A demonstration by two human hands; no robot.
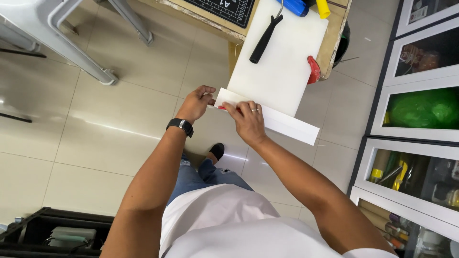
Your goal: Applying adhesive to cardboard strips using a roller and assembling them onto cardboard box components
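A long white strip [287, 123] lies along the near edge of a white board [282, 57] that overhangs a wooden table. My right hand [248, 122] presses flat on the strip's left part, a ring on one finger. My left hand [196, 102], with a black watch at the wrist, grips the strip's left end. A small red object [222, 108] shows between the two hands, mostly hidden. A black-handled tool [265, 36] rests on the board farther away.
A red clamp [313, 70] sits at the board's right edge. Blue and yellow handles [306, 6] lie at the far end. Glass-door cabinets [420, 110] stand to the right, grey metal frame legs [81, 52] to the left, a black crate [52, 234] at lower left.
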